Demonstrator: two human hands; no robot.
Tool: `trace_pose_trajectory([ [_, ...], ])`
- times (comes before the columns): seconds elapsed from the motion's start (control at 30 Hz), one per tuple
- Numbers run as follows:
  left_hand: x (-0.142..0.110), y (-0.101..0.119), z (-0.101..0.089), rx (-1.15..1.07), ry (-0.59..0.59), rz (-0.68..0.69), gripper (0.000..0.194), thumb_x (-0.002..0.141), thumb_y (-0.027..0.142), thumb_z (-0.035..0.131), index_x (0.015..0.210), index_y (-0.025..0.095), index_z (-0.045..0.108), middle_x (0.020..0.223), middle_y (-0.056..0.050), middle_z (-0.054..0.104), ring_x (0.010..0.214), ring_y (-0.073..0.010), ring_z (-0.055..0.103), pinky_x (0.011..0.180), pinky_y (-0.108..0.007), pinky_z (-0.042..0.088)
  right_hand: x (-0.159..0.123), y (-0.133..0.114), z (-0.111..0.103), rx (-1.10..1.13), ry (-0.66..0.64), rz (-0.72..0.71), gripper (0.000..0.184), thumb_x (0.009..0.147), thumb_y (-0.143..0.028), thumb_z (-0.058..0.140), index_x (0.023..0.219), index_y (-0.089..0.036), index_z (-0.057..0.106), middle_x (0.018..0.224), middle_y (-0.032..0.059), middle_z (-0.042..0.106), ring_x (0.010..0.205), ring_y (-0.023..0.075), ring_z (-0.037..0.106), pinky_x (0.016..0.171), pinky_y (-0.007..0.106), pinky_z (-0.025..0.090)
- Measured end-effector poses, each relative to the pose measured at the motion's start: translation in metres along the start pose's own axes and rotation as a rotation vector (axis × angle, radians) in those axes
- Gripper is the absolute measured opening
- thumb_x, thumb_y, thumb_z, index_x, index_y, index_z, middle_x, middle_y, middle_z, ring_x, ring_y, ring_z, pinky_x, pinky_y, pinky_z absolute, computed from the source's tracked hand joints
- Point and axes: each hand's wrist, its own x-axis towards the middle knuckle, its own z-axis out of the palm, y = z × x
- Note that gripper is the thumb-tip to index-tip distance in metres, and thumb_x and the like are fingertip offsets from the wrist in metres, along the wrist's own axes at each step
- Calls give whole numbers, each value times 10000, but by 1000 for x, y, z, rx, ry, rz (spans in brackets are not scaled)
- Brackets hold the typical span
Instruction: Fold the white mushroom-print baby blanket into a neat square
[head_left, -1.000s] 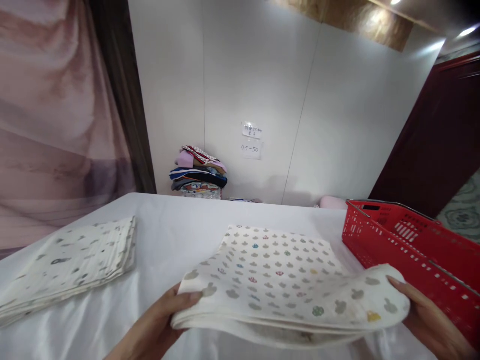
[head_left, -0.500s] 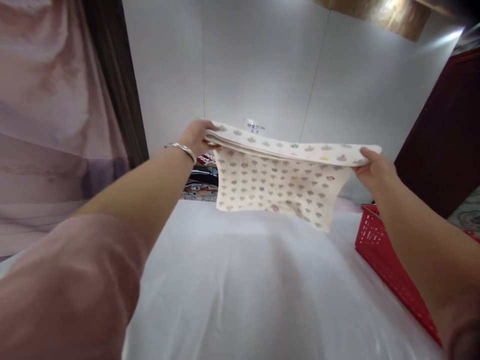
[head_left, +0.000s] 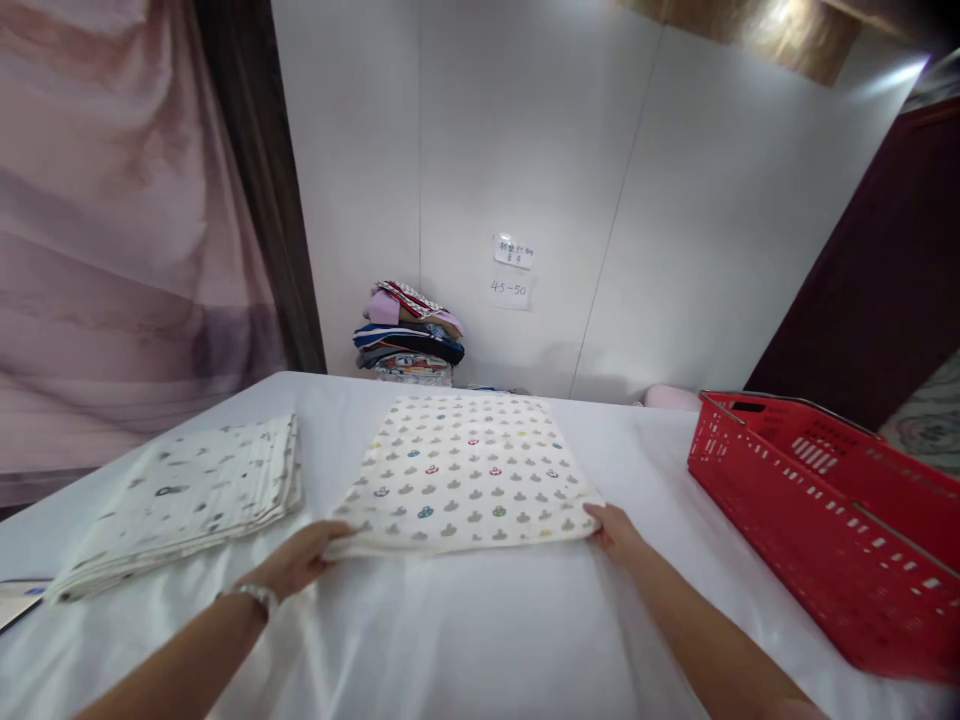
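A white cloth (head_left: 469, 470) printed with small grey and coloured motifs lies spread on the white-covered table, folded into layers along its near edge. My left hand (head_left: 304, 555), with a silver bracelet at the wrist, pinches its near left corner. At the near right corner, my right hand (head_left: 613, 530) grips the same cloth between thumb and fingers. Left of it rests a folded stack of white cloth (head_left: 202, 480) with grey and black marks, apart from the patterned one.
A red plastic basket (head_left: 810, 540) stands on the right of the table. Folded textiles (head_left: 411, 335) are piled at the back near the wall, below and left of paper notes (head_left: 511, 270). A flat device-like object (head_left: 19, 600) lies at the left edge. Pink drapery (head_left: 127, 250) hangs at left.
Both hands have come down and nearer, bringing the patterned cloth from mid-air onto the table, where it now lies flat. The folded stack at left has come into view.
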Motion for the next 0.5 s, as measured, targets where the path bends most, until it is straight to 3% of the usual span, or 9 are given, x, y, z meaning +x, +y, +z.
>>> trace_pose_trajectory([
  [0.03, -3, -18, -4, 11, 6, -73, 155, 522, 75, 645, 586, 172, 543, 526, -15, 571, 539, -187, 597, 496, -281, 529, -5, 13, -5, 8, -16, 11, 310, 688, -96, 633, 996, -111, 605, 839, 97, 706, 778, 216, 672, 638, 290, 559],
  [0.1, -6, -40, -15, 53, -17, -64, 121, 553, 165, 646, 634, 188, 559, 618, -23, 620, 632, -191, 631, 580, -280, 545, -19, 27, -16, 33, -65, -13, 340, 687, -132, 649, 1022, -117, 592, 881, 98, 704, 806, 217, 669, 650, 290, 557],
  [0.23, -21, -56, -41, 137, -51, 6, 157, 569, 349, 632, 672, 247, 570, 690, 23, 669, 737, -208, 648, 680, -332, 544, -57, 33, -36, -6, -116, -16, 307, 671, -178, 673, 963, -129, 591, 873, 90, 702, 777, 208, 668, 641, 281, 550],
  [0.4, -45, -82, -66, 268, -82, -25, 193, 544, 469, 566, 690, 347, 598, 646, 132, 683, 730, -227, 660, 759, -412, 523, -103, 42, -56, -137, -95, 0, 281, 672, -257, 672, 920, -157, 589, 787, 57, 690, 681, 184, 650, 545, 263, 527],
  [0.5, -49, -101, -77, 260, -87, -104, 181, 485, 499, 548, 628, 397, 593, 589, 186, 661, 711, -228, 670, 766, -391, 533, -122, 51, -62, -224, -74, 45, 280, 651, -290, 683, 879, -160, 589, 696, 35, 661, 591, 162, 621, 480, 245, 499],
])
